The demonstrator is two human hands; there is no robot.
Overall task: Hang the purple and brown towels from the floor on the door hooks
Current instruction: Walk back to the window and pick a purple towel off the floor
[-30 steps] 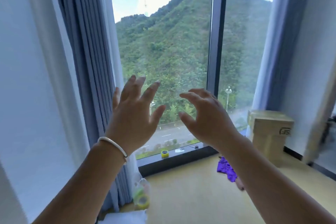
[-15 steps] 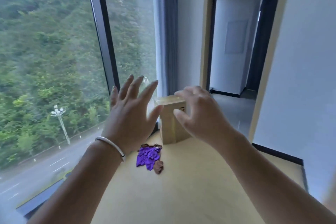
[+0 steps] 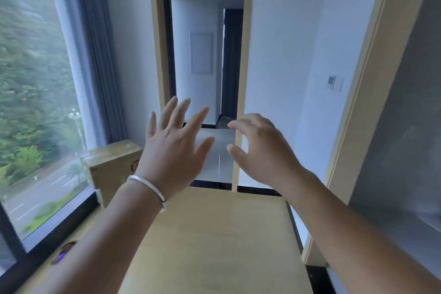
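Observation:
Both my hands are raised in front of me and hold nothing. My left hand (image 3: 175,150), with a white bangle on its wrist, has its fingers spread and straight. My right hand (image 3: 261,153) has loosely curled fingers. Only a small patch of the purple towel (image 3: 62,256) shows on the floor at the lower left, mostly hidden behind my left forearm. A dark bit next to it may be the brown towel; I cannot tell. No door hooks are in view.
A cardboard box (image 3: 112,169) stands on the floor by the window (image 3: 35,102) and its grey curtain (image 3: 95,55). An open doorway (image 3: 202,79) lies straight ahead. A wooden-framed grey panel (image 3: 393,126) rises at the right. The floor is light wood.
The view has swung right, from the window to the doorway. The towels have slid from the middle to the lower left behind my forearm. My hands keep the same raised pose.

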